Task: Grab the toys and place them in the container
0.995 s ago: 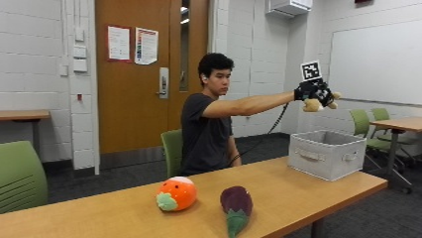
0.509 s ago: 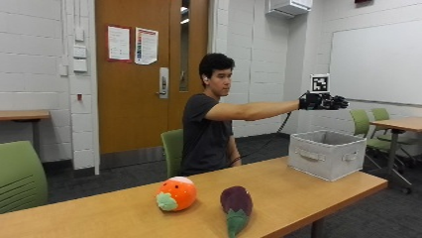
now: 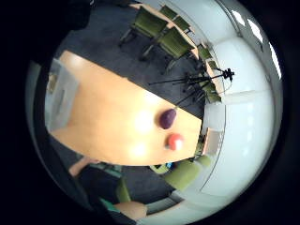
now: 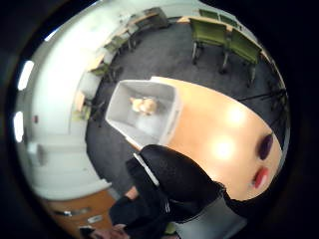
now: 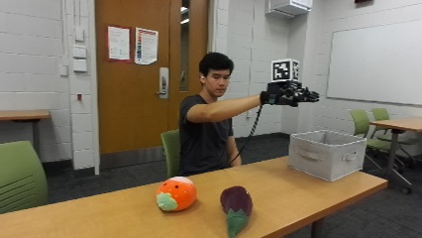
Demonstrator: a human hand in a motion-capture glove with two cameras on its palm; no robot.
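Note:
In the outside view my gloved right hand (image 5: 290,95) is raised at head height, up and to the left of the grey fabric container (image 5: 326,154), with fingers spread and nothing in them. The thumb side palm view looks down past the glove (image 4: 174,184) into the container (image 4: 149,130), where a tan plush toy (image 4: 143,105) lies. An orange round plush (image 5: 177,194) and a purple eggplant plush (image 5: 235,206) lie side by side on the wooden table (image 5: 119,218), far from the container. Both show in the little finger side view, the eggplant (image 3: 167,118) beside the orange plush (image 3: 175,141).
Bare tabletop stretches between the two plush toys and the container. Green chairs (image 5: 369,126) and a second table (image 5: 402,123) stand behind the container on the right. Another green chair (image 5: 20,176) is at the left. A tripod (image 3: 206,79) stands across the table.
One second ago the hand held a tan toy above the container. The toy has left the hand and lies in the container, and the open hand has drawn back toward the person.

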